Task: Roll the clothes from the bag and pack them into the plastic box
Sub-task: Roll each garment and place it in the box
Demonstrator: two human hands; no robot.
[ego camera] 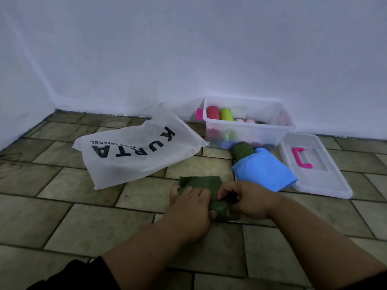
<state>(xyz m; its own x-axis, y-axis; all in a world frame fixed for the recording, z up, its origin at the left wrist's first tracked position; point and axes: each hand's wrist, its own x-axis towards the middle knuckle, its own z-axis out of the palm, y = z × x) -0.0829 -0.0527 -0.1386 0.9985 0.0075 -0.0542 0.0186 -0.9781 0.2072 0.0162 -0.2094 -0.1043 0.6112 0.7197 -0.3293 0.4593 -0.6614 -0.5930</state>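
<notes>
A dark green cloth (199,182) lies flat on the tiled floor, its near end rolled up under my hands. My left hand (189,203) presses on the roll's left side and my right hand (249,200) grips its right end. Behind it, a clear plastic box (251,130) stands by the wall with several rolled clothes in red, lime, pink and white. A white bag (134,155) printed KURTA lies to the left. A blue cloth (263,168) and a dark green roll (243,150) lie in front of the box.
The box's clear lid (318,176) with a pink handle lies on the floor to the right of the blue cloth. A white wall runs close behind the box and along the left. Brown floor tiles stretch out on the near left.
</notes>
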